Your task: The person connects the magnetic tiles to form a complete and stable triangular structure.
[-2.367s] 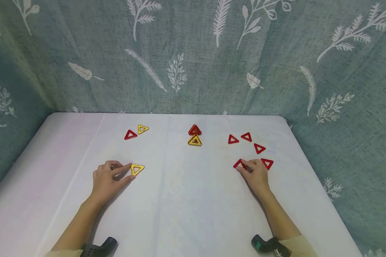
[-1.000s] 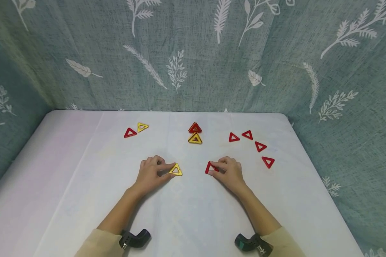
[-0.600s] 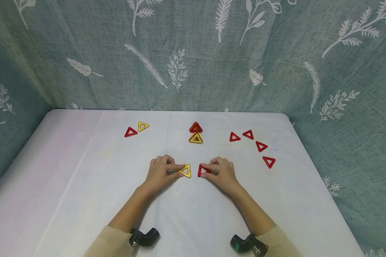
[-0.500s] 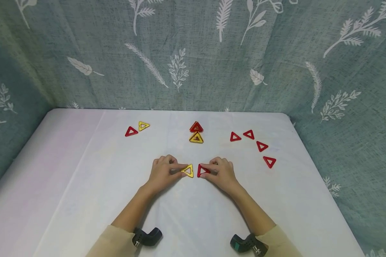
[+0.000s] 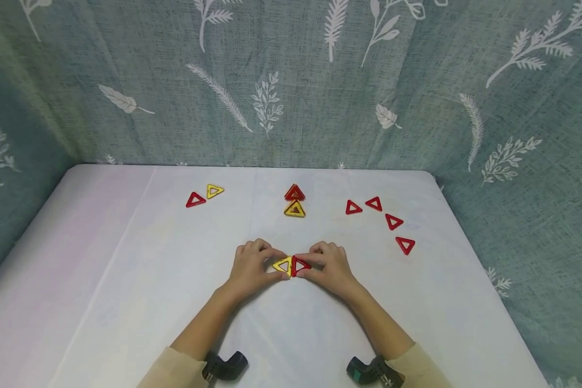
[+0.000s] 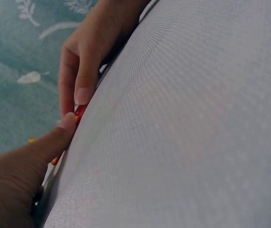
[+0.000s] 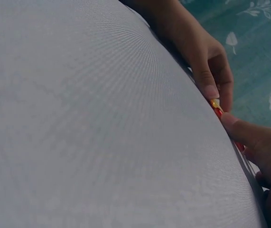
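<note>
At the middle of the table my left hand pinches a yellow triangle frame between thumb and finger. My right hand pinches a red triangle frame the same way. The two triangles lie flat on the cloth, side against side, each with a point facing its own hand. In the left wrist view a little of the red triangle shows between the thumbs. From the right wrist, slivers of yellow triangle and red appear, mostly covered by fingers.
Behind the hands stand a red triangle stack and a yellow triangle stack, touching or nearly so. A loose red triangle and yellow triangle lie back left. Several red triangles are scattered right. A green leaf-print curtain borders the table.
Both hands have come from the left and right sides to the middle, bringing their triangles. The gap between the yellow and red triangles has closed, and the pair has shifted slightly toward me.
</note>
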{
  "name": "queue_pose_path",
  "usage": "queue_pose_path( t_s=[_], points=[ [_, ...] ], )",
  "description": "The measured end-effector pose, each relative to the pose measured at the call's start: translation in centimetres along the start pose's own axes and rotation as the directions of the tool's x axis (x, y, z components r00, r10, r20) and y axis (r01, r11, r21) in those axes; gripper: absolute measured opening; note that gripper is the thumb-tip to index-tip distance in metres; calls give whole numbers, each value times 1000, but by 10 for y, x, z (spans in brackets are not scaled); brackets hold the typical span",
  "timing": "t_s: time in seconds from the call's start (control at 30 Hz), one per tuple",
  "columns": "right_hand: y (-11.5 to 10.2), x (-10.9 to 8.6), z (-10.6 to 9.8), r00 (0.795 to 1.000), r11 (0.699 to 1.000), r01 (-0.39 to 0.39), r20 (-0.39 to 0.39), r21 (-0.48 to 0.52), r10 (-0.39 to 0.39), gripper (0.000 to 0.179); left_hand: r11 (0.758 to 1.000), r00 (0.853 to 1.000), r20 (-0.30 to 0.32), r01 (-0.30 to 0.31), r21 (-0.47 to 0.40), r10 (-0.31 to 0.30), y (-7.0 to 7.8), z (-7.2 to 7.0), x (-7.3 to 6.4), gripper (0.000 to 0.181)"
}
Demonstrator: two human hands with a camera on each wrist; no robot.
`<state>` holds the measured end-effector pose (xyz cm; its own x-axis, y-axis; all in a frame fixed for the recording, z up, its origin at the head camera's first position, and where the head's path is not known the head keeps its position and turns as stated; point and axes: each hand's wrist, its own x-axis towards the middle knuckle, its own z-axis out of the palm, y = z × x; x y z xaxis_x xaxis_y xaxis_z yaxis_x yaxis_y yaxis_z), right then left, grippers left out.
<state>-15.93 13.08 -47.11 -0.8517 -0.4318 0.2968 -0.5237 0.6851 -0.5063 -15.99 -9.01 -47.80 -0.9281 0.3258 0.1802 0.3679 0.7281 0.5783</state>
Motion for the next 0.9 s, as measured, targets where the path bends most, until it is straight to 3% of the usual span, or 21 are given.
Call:
queue_pose_path(
  t_s=[0.33, 0.57, 0.73, 0.9],
  points=[
    [-4, -3, -5, 998, 1000, -25, 50, -17, 25, 44, 1000, 1000, -18, 2, -10, -2, 2, -4, -2, 41],
    [2, -15, -15, 984, 991, -130, 125, 32, 126, 57, 998, 1000, -6, -18, 52, 18, 2, 1, -4, 50],
    [11, -21, -21, 985, 974, -169, 63, 149, 161, 48, 998, 1000, -4, -19, 60, 19, 0, 0, -2, 46],
    [23, -28, -28, 985, 969, -163, -33, 183, 172, 44, 999, 1000, 7, -7, 49, 6, -1, -2, -1, 47]
  ],
)
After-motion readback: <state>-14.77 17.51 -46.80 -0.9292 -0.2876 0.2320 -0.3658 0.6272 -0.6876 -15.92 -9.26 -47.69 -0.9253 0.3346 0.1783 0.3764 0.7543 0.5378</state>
